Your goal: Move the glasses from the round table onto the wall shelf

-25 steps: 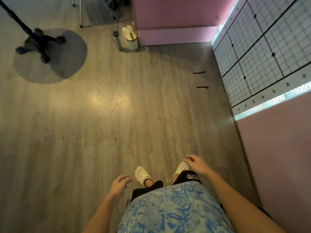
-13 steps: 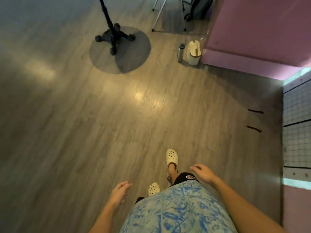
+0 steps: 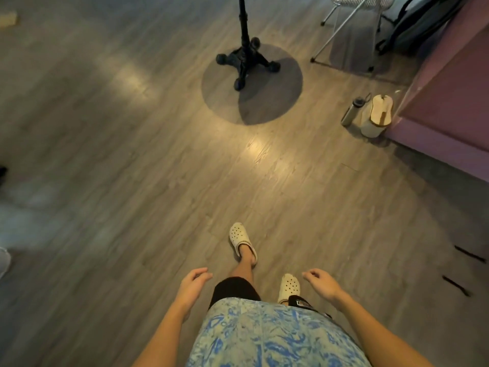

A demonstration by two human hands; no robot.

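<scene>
No glasses and no wall shelf are in view. The round table shows only as a black pedestal base (image 3: 244,62) with a round shadow on the wood floor, far ahead at the top middle; its top is out of frame. My left hand (image 3: 193,284) hangs low at the bottom middle, empty, fingers loosely curled and apart. My right hand (image 3: 321,283) hangs beside my right hip, also empty with loose fingers. Both hands are far from the table base.
A pink wall or counter (image 3: 447,102) runs along the right. At its foot stand a drink bottle (image 3: 352,111) and a white bag (image 3: 377,116). A metal chair (image 3: 352,30) and a dark backpack (image 3: 418,22) sit top right. Black floor marks (image 3: 469,254) lie at right.
The view has swung left: the gridded wall panel has left the frame, and the table base has moved toward the middle and closer. I have stepped forward. Both hands stay empty.
</scene>
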